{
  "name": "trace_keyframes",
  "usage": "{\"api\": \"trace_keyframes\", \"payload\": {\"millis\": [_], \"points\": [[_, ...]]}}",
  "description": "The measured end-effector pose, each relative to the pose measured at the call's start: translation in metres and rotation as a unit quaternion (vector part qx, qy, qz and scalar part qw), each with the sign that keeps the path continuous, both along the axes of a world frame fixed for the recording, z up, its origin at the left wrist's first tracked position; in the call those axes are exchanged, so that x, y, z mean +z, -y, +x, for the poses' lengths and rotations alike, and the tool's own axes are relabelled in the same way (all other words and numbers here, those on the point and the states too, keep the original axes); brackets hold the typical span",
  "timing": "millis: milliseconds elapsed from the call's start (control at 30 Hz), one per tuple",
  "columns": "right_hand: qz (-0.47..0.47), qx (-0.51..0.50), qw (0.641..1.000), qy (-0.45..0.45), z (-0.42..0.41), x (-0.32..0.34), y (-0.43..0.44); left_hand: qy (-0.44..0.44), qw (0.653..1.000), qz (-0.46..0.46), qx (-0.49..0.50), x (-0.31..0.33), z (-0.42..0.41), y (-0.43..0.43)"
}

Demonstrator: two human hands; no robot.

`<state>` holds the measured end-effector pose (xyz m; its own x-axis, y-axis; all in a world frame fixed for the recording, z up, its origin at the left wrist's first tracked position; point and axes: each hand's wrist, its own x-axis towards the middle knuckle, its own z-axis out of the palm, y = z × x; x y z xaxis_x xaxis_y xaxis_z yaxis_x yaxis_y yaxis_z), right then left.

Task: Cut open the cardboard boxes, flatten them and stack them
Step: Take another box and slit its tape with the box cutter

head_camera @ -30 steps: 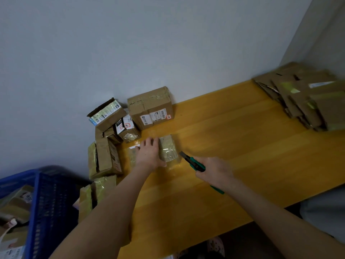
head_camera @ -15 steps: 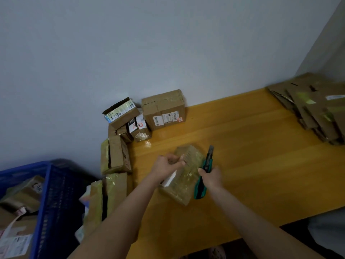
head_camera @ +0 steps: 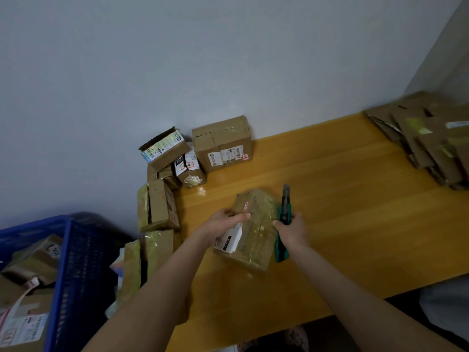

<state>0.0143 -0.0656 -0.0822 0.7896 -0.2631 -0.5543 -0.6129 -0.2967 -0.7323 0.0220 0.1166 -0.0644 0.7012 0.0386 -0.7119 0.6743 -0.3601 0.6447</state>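
The left hand (head_camera: 223, 224) grips a taped box (head_camera: 256, 240) tilted up near the front of the yellow surface (head_camera: 342, 212), and the right hand (head_camera: 291, 229) curls round a green knife (head_camera: 284, 217) just beside the box's right edge. More boxes (head_camera: 222, 143) crowd the left end against the grey wall (head_camera: 177, 59). A flattened stack (head_camera: 431, 143) lies far right, and a blue crate (head_camera: 68, 262) of parcels stands at the left.

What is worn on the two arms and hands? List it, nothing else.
Nothing visible. The left arm and right arm are bare to the frame's edge, no sleeve showing. The left hand and right hand have no gloves; no watch, bracelet or ring can be seen.
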Motion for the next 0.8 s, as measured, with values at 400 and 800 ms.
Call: {"api": "trace_keyframes", "payload": {"millis": [400,800], "points": [[-0.006,0.092,0.990,0.104,0.018,0.029,-0.001,0.016,0.994,-0.090,0.068,0.020,-0.012,-0.010],[-0.020,0.108,0.986,0.129,0.024,0.023,-0.012,0.254,0.952,0.173,-0.019,0.031,0.000,0.012]]}}
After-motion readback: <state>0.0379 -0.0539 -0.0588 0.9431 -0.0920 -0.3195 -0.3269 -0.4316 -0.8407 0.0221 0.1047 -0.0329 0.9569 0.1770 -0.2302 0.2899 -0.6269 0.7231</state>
